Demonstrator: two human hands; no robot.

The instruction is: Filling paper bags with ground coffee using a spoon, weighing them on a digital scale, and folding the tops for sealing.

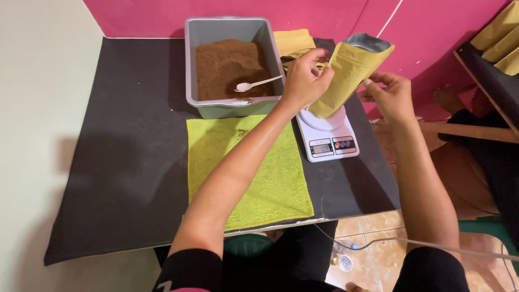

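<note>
My left hand [304,77] and my right hand [390,96] both grip a yellow stand-up pouch [346,75] with a silver lining, its mouth open. The pouch is tilted and its bottom rests on the round pan of a small white kitchen scale [328,138]. Left of it stands a grey rectangular tub [227,65] holding brown powder [224,65], with a white plastic spoon [254,84] lying on the powder. A lime-green towel [248,167] lies flat in front of the tub, under my left forearm.
A black mat [124,146] covers the table. More yellow pouches [293,42] lie behind the tub, and others [500,40] sit on a shelf at the far right. Another person's foot [448,100] shows at the right. A cable [421,244] runs over the tiled floor.
</note>
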